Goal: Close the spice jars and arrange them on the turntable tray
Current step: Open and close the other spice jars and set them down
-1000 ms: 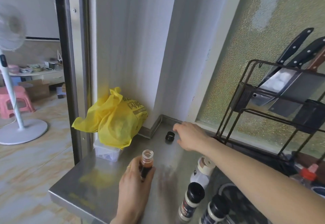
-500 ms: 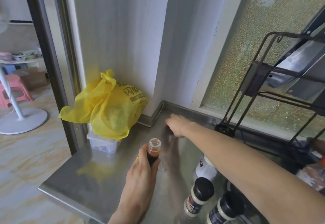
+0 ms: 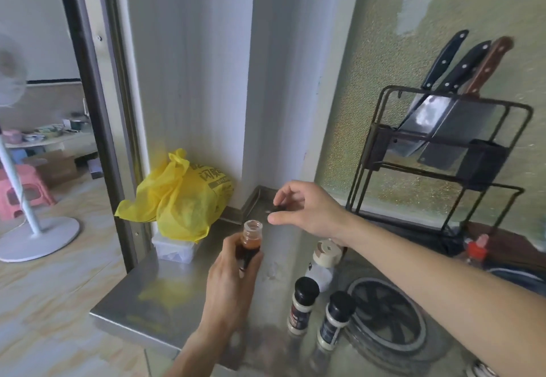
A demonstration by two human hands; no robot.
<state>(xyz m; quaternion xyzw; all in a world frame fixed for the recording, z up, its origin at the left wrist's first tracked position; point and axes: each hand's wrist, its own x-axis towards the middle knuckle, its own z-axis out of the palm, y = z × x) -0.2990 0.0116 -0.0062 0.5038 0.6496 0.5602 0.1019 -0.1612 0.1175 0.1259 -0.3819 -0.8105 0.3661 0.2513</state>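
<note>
Orange-red powder fills the upper part of the open spice jar (image 3: 251, 242); mouth uncapped, body upright. Left hand (image 3: 233, 285) has its grip closed around the jar's lower half, above the steel tabletop (image 3: 153, 294). Right hand (image 3: 307, 208), at 1 o'clock from the jar, pinches a small black cap (image 3: 276, 208) between thumb and fingers. Two black-capped jars (image 3: 301, 302) stand at 4 o'clock, beside the round turntable tray (image 3: 387, 317).

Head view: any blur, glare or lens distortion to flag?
Head view: wide-angle bending bows the dark metal door frame at the left edge; the white standing fan is smeared; the steel counter mirrors the yellow plastic bag; the small black cap in the right hand is blurred.
</note>
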